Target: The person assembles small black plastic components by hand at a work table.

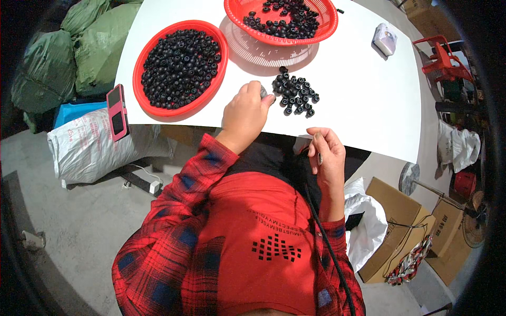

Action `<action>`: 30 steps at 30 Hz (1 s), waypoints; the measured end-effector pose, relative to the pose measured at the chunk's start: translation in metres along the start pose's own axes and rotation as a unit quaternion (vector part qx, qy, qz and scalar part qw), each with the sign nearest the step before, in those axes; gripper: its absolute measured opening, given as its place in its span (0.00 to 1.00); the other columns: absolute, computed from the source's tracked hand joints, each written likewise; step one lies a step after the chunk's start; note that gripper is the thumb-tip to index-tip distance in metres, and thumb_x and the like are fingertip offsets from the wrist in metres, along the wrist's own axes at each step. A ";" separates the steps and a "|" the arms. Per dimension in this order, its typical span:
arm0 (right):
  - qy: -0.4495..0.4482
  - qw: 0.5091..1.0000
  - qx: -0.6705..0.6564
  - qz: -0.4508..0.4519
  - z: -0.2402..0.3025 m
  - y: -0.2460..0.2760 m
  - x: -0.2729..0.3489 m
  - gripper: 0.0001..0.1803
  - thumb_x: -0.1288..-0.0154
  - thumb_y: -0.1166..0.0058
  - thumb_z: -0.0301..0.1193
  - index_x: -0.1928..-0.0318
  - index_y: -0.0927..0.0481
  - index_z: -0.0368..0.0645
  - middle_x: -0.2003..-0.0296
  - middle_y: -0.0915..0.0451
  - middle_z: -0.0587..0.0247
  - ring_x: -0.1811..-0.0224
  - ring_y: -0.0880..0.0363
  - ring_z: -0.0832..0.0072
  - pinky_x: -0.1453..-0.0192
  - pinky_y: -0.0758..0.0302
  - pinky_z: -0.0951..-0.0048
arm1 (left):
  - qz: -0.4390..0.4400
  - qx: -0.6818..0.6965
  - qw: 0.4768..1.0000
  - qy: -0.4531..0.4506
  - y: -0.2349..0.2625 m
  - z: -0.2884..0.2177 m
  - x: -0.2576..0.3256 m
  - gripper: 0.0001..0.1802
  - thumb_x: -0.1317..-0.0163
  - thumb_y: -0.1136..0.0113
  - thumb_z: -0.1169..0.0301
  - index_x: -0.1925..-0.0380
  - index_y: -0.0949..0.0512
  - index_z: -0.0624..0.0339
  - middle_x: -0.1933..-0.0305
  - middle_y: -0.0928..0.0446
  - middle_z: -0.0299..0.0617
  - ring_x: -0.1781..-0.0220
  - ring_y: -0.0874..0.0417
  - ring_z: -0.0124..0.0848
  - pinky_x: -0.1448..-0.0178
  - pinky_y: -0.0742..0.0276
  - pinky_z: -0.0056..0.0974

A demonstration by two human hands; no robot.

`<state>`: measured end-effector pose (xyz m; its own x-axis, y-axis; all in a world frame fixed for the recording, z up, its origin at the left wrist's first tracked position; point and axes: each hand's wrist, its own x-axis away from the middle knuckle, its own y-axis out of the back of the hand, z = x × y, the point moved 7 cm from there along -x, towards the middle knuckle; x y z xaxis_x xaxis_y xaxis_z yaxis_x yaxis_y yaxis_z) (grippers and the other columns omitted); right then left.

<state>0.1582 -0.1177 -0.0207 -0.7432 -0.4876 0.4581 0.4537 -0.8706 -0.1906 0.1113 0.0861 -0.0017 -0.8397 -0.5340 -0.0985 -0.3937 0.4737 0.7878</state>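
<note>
My left hand (245, 111) rests at the table's near edge, fingers curled, a small greyish piece (264, 92) showing beside the thumb; its kind is unclear. Just right of it lies a loose pile of small round black parts (296, 90), several with a hole in the top. My right hand (328, 155) is just off the near edge, its thumb and fingers bent together, a ring on one finger. Whether anything sits between those fingertips, I cannot make out. On the left, a red round basket (138, 79) is full of the same black parts.
A second red basket (333, 23), partly filled, stands at the back of the white table (363, 100). A tissue pack (385, 39) lies at the right, and a pink-cased phone (117, 113) is at the left edge. Sacks (87, 142) and cardboard (382, 231) stand around.
</note>
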 end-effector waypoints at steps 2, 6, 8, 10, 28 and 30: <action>0.001 1.000 -0.001 0.004 0.000 -0.002 0.000 0.11 0.29 0.56 0.31 0.56 0.25 0.36 0.81 0.29 0.71 0.90 0.41 0.88 0.89 0.44 0.87 | 0.001 0.007 1.000 0.011 0.001 0.004 0.002 0.17 0.41 0.41 0.60 0.66 0.31 0.64 0.66 0.25 0.52 0.63 0.22 0.52 0.61 0.28 0.49; 0.000 1.000 -0.001 0.011 0.000 -0.004 0.000 0.11 0.29 0.56 0.31 0.56 0.25 0.36 0.81 0.28 0.70 0.90 0.41 0.88 0.89 0.45 0.87 | -0.016 -0.003 1.000 -0.007 0.005 0.000 0.006 0.16 0.42 0.40 0.62 0.65 0.30 0.62 0.64 0.25 0.50 0.63 0.22 0.50 0.60 0.27 0.48; -0.001 1.000 0.003 0.011 0.000 -0.005 0.000 0.11 0.29 0.56 0.31 0.56 0.25 0.36 0.81 0.28 0.70 0.90 0.41 0.88 0.89 0.45 0.87 | -0.025 0.000 0.999 -0.036 0.005 -0.004 0.007 0.16 0.43 0.39 0.62 0.65 0.30 0.62 0.64 0.25 0.49 0.63 0.22 0.49 0.60 0.27 0.48; -0.001 1.000 0.008 0.009 0.001 -0.005 0.001 0.11 0.29 0.56 0.31 0.56 0.25 0.36 0.81 0.28 0.70 0.90 0.40 0.88 0.89 0.44 0.87 | -0.023 -0.024 0.998 -0.048 0.003 -0.006 0.007 0.15 0.43 0.39 0.64 0.64 0.30 0.61 0.63 0.26 0.48 0.62 0.22 0.48 0.60 0.26 0.47; -0.022 0.999 0.033 0.025 -0.005 -0.007 0.007 0.10 0.30 0.55 0.32 0.57 0.23 0.41 0.80 0.28 0.72 0.87 0.38 0.89 0.86 0.43 0.85 | -0.001 0.176 0.984 -0.001 0.011 0.011 0.022 0.14 0.30 0.54 0.64 0.65 0.28 0.65 0.77 0.31 0.39 0.74 0.28 0.31 0.70 0.32 0.34; -0.018 0.998 0.042 0.045 0.003 -0.015 0.012 0.10 0.31 0.55 0.31 0.57 0.23 0.41 0.79 0.28 0.73 0.84 0.36 0.89 0.83 0.40 0.85 | 0.228 0.476 0.820 0.222 -0.017 0.003 0.043 0.13 0.30 0.53 0.61 0.64 0.27 0.60 0.79 0.35 0.30 0.81 0.37 0.20 0.78 0.42 0.26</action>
<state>0.1444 -0.1098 -0.0095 -0.6806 -0.5589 0.4738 0.5576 -0.8146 -0.1599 0.0805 0.0572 -0.0217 -0.8450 -0.2514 0.4720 -0.3677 0.9140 -0.1714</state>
